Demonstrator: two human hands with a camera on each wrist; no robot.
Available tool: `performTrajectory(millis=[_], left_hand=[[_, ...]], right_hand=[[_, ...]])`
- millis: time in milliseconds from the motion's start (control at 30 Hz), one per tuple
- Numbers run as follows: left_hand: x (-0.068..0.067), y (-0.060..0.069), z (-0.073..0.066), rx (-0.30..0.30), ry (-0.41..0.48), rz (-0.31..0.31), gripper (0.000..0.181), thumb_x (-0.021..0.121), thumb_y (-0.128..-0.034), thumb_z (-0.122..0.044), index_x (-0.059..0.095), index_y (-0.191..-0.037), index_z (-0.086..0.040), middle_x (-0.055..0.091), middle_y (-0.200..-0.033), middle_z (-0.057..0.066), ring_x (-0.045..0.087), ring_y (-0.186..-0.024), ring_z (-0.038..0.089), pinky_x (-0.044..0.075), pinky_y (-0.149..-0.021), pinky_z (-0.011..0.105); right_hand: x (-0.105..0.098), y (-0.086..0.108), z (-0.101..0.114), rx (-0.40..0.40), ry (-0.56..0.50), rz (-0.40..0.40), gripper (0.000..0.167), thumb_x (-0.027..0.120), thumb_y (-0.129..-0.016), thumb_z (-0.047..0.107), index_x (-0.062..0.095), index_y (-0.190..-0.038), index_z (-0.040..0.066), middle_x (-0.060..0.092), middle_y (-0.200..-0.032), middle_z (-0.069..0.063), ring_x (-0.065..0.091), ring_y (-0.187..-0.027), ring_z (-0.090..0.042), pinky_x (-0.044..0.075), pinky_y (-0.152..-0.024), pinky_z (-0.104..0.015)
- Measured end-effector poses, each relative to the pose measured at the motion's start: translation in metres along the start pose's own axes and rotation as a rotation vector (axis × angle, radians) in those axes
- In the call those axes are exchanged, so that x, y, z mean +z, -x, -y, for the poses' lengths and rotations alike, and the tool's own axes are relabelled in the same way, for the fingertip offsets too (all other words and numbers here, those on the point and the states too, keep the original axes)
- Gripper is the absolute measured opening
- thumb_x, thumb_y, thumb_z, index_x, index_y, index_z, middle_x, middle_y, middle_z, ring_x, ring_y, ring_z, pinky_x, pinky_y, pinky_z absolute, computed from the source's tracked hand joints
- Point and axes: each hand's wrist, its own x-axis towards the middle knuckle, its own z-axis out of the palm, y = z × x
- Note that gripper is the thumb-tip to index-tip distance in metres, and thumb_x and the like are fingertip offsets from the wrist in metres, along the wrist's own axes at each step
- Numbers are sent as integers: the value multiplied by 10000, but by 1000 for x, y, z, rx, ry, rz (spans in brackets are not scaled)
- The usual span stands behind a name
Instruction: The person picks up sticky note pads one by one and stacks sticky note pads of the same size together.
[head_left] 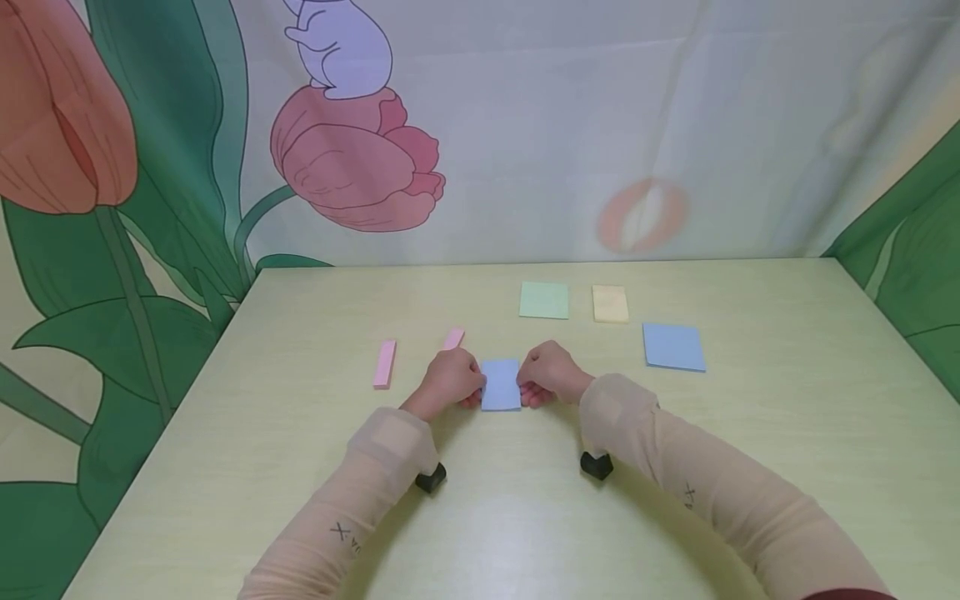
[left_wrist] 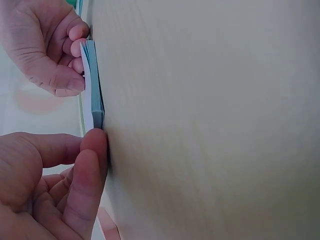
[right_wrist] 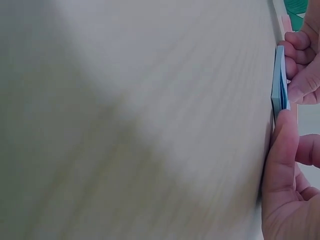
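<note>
A small light blue sticky-note pad (head_left: 500,386) lies near the middle of the table between the two hands. My left hand (head_left: 453,379) holds its left edge with thumb and finger, the other fingers curled. On the opposite edge, my right hand (head_left: 551,373) grips the pad in the same way. The left wrist view shows the pad (left_wrist: 95,85) edge-on, its sheets slightly parted at the far end. In the right wrist view the pad (right_wrist: 278,80) sits flat on the table, with a dark gap between its layers.
Two narrow pink pads (head_left: 385,364) lie to the left, one partly behind my left hand. A green pad (head_left: 544,300) and a yellow pad (head_left: 611,304) lie further back. A larger blue pad (head_left: 673,347) is on the right. Behind the table (head_left: 510,517) hangs a printed curtain (head_left: 525,150).
</note>
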Motion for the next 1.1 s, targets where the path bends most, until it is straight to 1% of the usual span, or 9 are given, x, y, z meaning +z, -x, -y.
performTrajectory(millis=[233,533,733,800,900,1100], left_hand=[[0,2,0,-16,34,16,183,548,-830,-98,595,-665,-33,589,-561,37,531,-456,111,428,-458,183],[-1,3,0,-2,32,8,197,545,-823,-89,590,-640,-34,589,-550,33,537,-449,106,428,-453,182],[-1,3,1,6,36,29,212,538,-835,-114,602,-647,-40,594,-559,30,546,-462,110,430,-468,189],[-2,4,2,5,29,31,223,535,-836,-121,604,-640,-41,596,-557,29,549,-462,111,432,-479,190],[-3,4,4,10,-1,25,241,530,-838,-136,600,-623,-53,588,-544,22,535,-461,112,414,-492,190],[-7,4,4,70,-77,-23,282,509,-837,-167,528,-567,-90,492,-481,-7,434,-458,118,323,-492,205]], right_hand=[[0,-2,-2,-3,9,16,69,552,-819,25,550,-784,-34,557,-583,-83,533,-427,-133,473,-442,-232],[-1,1,1,-9,17,29,72,553,-820,20,535,-771,-29,545,-571,-79,539,-432,-133,477,-448,-236],[-4,3,3,-14,94,28,79,557,-807,19,546,-740,-22,557,-554,-80,546,-428,-136,482,-456,-241],[-6,4,3,-26,117,25,74,562,-793,15,550,-727,-16,564,-557,-80,555,-434,-141,489,-468,-251],[-12,7,3,-48,127,45,53,557,-777,1,550,-731,-25,570,-567,-84,569,-450,-151,502,-495,-270],[-29,12,-2,-80,138,80,69,545,-790,16,560,-769,-48,566,-577,-77,581,-473,-154,511,-525,-282]])
